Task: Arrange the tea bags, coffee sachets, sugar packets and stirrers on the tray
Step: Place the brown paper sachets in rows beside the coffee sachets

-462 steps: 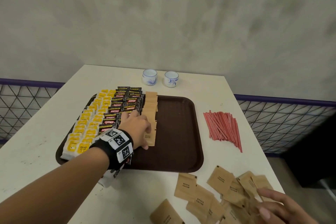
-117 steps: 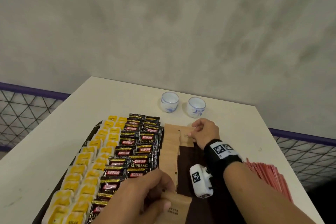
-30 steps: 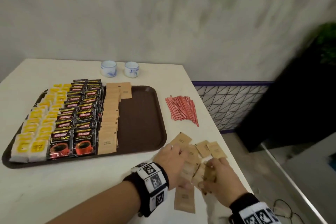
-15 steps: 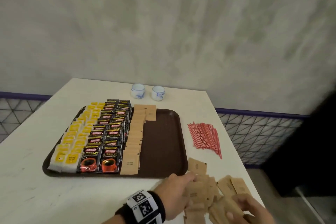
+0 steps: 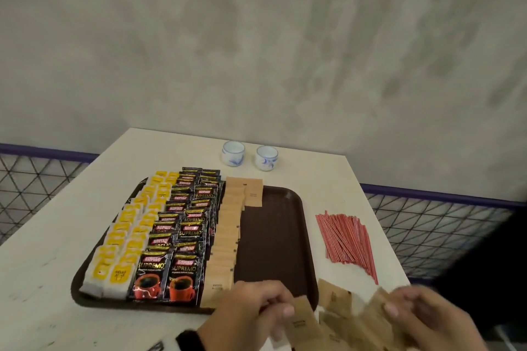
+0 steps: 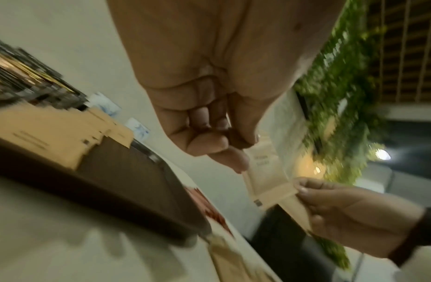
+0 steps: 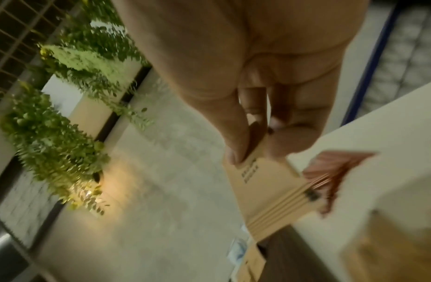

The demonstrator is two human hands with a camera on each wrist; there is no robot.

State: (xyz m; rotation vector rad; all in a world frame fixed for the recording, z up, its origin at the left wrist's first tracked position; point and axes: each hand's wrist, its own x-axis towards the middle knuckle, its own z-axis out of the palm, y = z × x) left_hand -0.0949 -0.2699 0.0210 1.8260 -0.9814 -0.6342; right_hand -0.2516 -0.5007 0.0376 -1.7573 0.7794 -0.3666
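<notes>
- Both hands have lifted off the loose pile since half a second ago, each now carrying brown sugar packets up toward the tray's near right corner.
- Left hand (image 5: 251, 313): fingers curled, thumb and forefinger pinching one sugar packet (image 5: 302, 322) by its edge — the wrist view shows the other fingers tucked into the palm.
- Right hand (image 5: 422, 319): thumb pressed on top of a small stack of packets (image 7: 269, 183), fingers curled beneath; its leading edge meets the left hand's packet.
- Risk: the stack is held only at one end, so packets could fan out or slide free during the hand-over — a loose pinch would cause it.
- Risk: setting them down askew could nudge the single packet (image 5: 253, 194) that starts the second column at the tray's far edge, or ruffle the finished sugar row (image 5: 225, 239).
- More loose packets (image 5: 333, 296) lie on the table just off the tray (image 5: 273, 242), by its near right corner.
- Stirrers (image 5: 348, 239) lie untouched beside the tray's right edge; tea bags (image 5: 125, 239) and coffee sachets (image 5: 182, 236) fill its left half.
</notes>
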